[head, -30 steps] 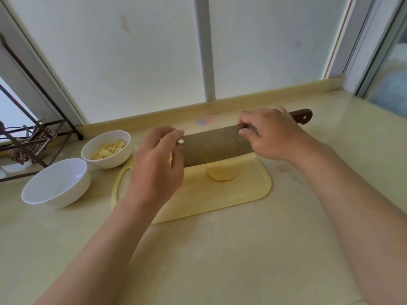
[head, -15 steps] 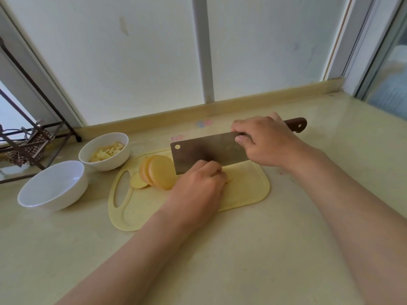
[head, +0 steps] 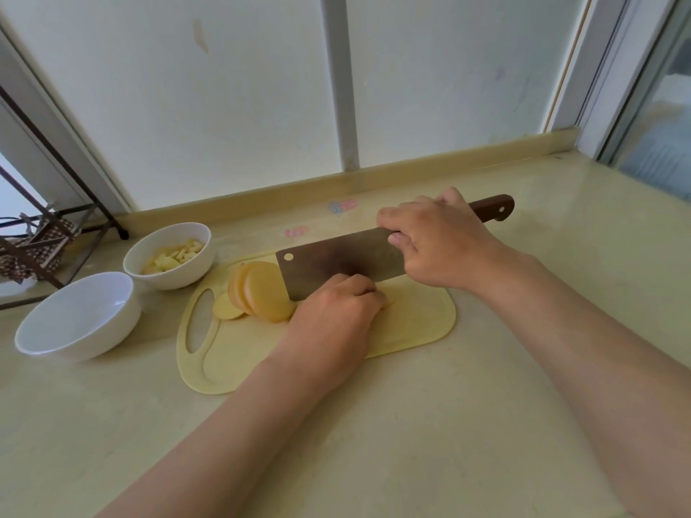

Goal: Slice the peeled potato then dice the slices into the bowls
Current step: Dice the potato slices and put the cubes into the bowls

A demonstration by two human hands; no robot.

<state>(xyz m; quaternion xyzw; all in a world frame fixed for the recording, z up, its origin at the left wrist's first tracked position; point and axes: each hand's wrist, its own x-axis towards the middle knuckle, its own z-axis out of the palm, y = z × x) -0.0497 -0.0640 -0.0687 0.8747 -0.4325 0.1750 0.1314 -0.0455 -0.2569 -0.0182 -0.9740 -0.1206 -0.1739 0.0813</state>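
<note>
1. main risk: the wide rectangular steel cleaver w/ dark brown wooden handle (head: 336, 259) stands edge-down right against the knuckles of the left hand (head: 336, 312). if a fingertip creeps out from under the curl, i'd expect a nick.
2. left hand has its fingers curled down, clamped over a pale yellow flat potato piece (head: 387, 303) mid-board. only a sliver shows to the right of the knuckles, so can't tell how much is left. a small, wet piece could prob skid under the blade.
3. right hand (head: 441, 241) is wrapped tight round the handle where it meets the blade. the handle end pokes out to the far right.
4. the pale yellow plastic cutting board w/ oval grip hole (head: 418, 323) sits straight on the smooth beige countertop (head: 411, 424). nothing visible under it, so a hard chop might shift it.
5. the round pale yellow potato slices (head: 261, 293) lie fanned & overlapping on the board's left part, just beside the blade tip. cut faces look smooth & moist, w/ one smaller slice nearest the grip hole. a sideways blade move could scatter them.
6. the white round bowl holding diced potato (head: 170, 256) is just beyond the board's far-left corner. the second white round bowl (head: 78, 315), no potato seen in it, sits nearer & further left. dice could drop on the counter in transfer.
</note>
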